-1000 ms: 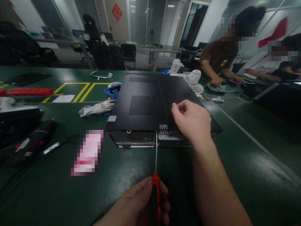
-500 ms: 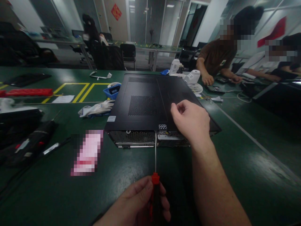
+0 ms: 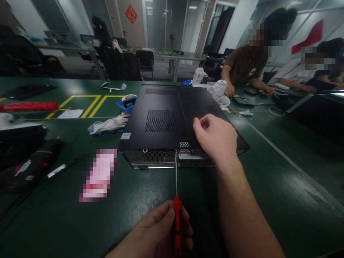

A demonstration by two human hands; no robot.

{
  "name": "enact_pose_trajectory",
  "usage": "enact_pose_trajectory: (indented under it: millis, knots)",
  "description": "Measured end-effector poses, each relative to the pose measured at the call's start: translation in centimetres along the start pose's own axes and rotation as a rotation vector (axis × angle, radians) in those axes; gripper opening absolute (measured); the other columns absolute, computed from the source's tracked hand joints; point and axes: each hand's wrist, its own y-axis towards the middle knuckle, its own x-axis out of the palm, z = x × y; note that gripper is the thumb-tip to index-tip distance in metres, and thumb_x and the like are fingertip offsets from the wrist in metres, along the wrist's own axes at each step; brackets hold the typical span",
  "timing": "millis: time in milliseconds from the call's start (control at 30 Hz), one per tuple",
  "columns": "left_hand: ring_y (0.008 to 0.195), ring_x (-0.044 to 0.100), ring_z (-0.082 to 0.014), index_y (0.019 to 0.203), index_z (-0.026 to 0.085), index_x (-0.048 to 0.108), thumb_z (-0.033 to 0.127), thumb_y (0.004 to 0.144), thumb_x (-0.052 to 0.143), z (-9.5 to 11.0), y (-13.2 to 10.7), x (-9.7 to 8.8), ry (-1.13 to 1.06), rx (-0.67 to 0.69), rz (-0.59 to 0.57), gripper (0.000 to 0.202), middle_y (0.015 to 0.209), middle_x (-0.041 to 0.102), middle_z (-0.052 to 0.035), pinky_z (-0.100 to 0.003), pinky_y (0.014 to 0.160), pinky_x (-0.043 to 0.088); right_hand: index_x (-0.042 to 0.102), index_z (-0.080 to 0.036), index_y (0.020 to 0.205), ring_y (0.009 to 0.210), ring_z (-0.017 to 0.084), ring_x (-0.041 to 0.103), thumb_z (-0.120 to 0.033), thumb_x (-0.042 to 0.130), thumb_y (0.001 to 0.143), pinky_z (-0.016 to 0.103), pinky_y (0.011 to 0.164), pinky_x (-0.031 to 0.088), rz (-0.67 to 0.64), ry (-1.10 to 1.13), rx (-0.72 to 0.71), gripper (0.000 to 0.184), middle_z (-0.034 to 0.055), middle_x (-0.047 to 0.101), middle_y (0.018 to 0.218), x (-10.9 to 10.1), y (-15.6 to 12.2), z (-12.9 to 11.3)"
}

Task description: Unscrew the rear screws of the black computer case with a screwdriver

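A black desktop computer case [image 3: 158, 139] lies flat on the green table, its metal rear panel facing me. My left hand [image 3: 163, 224] is closed round the red and black handle of a screwdriver [image 3: 176, 175]. The screwdriver's shaft points away from me, and its tip meets the rear panel just under the top cover's edge; the screw head itself cannot be made out. Resting on the right part of the cover, my right hand [image 3: 217, 138] has its fingers curled in and the thumb against them. Whatever those fingers may hold is hidden.
Left of the case lie white work gloves [image 3: 109, 124], a blue tray [image 3: 126, 104] and a blurred pink item [image 3: 99, 172]. A black power tool [image 3: 37, 161] is farther left. Behind the case stands a white fan [image 3: 219, 89]; a co-worker's hands [image 3: 229, 89] are at the right.
The screwdriver handle has turned in my left hand, so more of its red side shows. Its tip stays at the same spot on the panel. My right hand keeps its place on the case.
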Motion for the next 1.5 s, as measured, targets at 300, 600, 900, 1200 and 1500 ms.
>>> enact_pose_trajectory:
  millis: [300, 600, 900, 1200, 1500]
  knots:
    - [0.073, 0.067, -0.0127, 0.107, 0.018, 0.066, 0.036, 0.091, 0.071, -0.2, 0.1, -0.4, 0.036, 0.036, 0.030, 0.024, 0.086, 0.069, -0.0039, -0.021, 0.060, 0.048, 0.068, -0.025, 0.078, 0.074, 0.022, 0.062, -0.050, 0.053, 0.094, 0.032, 0.061, 0.030, -0.007, 0.003, 0.016, 0.033, 0.0046, 0.071, 0.078, 0.0, 0.0, -0.1]
    - [0.077, 0.069, -0.0134, 0.103, 0.016, 0.070, 0.047, 0.094, 0.064, 0.2, -0.1, 0.5, -0.006, -0.014, -0.003, 0.033, 0.088, 0.068, -0.0061, -0.019, 0.057, 0.043, 0.068, -0.024, 0.080, 0.075, 0.023, 0.062, -0.050, 0.052, 0.095, 0.032, 0.062, 0.031, -0.012, -0.003, 0.011, 0.034, 0.0055, 0.072, 0.080, 0.0, 0.0, -0.1]
    - [0.065, 0.062, -0.0103, 0.106, 0.018, 0.065, 0.038, 0.090, 0.071, -0.1, 0.3, -0.2, 0.097, 0.058, 0.053, 0.026, 0.081, 0.066, -0.0022, -0.020, 0.053, 0.046, 0.069, -0.025, 0.079, 0.074, 0.022, 0.060, -0.049, 0.054, 0.094, 0.032, 0.061, 0.029, -0.005, 0.003, 0.016, 0.032, 0.0050, 0.073, 0.082, 0.0, 0.0, -0.1]
    - [0.074, 0.066, -0.0124, 0.105, 0.017, 0.070, 0.046, 0.098, 0.058, 0.2, -0.1, 0.5, 0.035, 0.008, 0.000, 0.032, 0.089, 0.068, -0.0066, -0.020, 0.058, 0.044, 0.068, -0.025, 0.079, 0.073, 0.022, 0.059, -0.049, 0.054, 0.095, 0.031, 0.061, 0.027, -0.003, 0.007, 0.007, 0.032, 0.0047, 0.074, 0.083, 0.0, -0.1, 0.0]
    - [0.074, 0.068, -0.0128, 0.104, 0.018, 0.066, 0.036, 0.091, 0.071, -0.2, 0.1, -0.3, 0.053, 0.046, 0.013, 0.023, 0.086, 0.069, -0.0034, -0.021, 0.059, 0.047, 0.066, -0.025, 0.077, 0.072, 0.021, 0.060, -0.049, 0.054, 0.094, 0.032, 0.059, 0.025, 0.020, -0.002, 0.002, 0.032, 0.0028, 0.072, 0.079, 0.2, 0.0, 0.0]
